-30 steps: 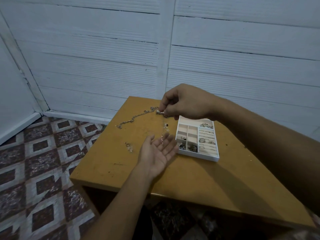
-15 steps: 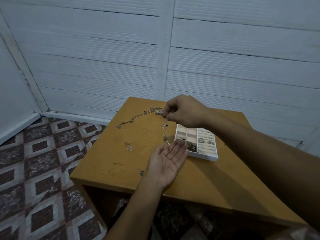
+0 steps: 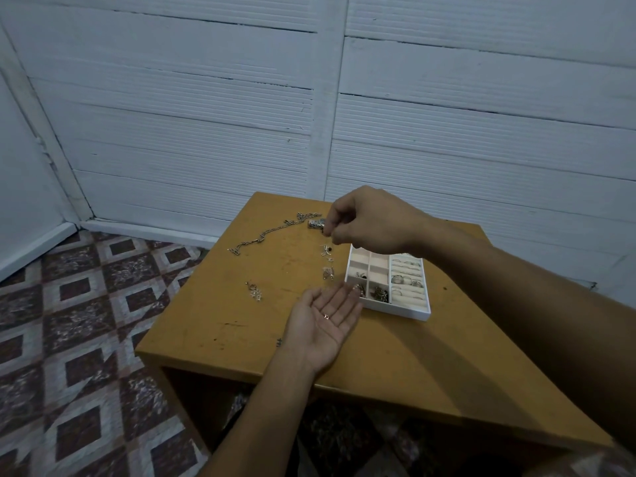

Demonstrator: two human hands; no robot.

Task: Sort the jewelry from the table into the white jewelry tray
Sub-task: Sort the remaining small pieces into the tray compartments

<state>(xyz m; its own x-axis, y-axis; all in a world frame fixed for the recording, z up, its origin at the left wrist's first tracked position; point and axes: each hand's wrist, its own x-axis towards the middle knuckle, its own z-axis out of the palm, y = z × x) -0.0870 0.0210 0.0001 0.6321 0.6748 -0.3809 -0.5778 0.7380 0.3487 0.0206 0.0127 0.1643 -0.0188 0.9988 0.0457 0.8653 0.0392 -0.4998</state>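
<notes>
— Which way does the chain [image 3: 272, 232] lie from our hands?
— Left of the right hand [image 3: 371, 218], slanting across the table [image 3: 213, 318] toward the far-left edge. Its chunky end meets our curled fingertips (gripped or only touched, we cannot tell).
— And the left hand [image 3: 323, 321]?
— Open flat, palm up, with a small trinket [image 3: 326, 316] on it, fingertips just beside the tray [image 3: 418, 313]. We judge the right hand nearer, with only loose bits [image 3: 328, 273] in between.
</notes>
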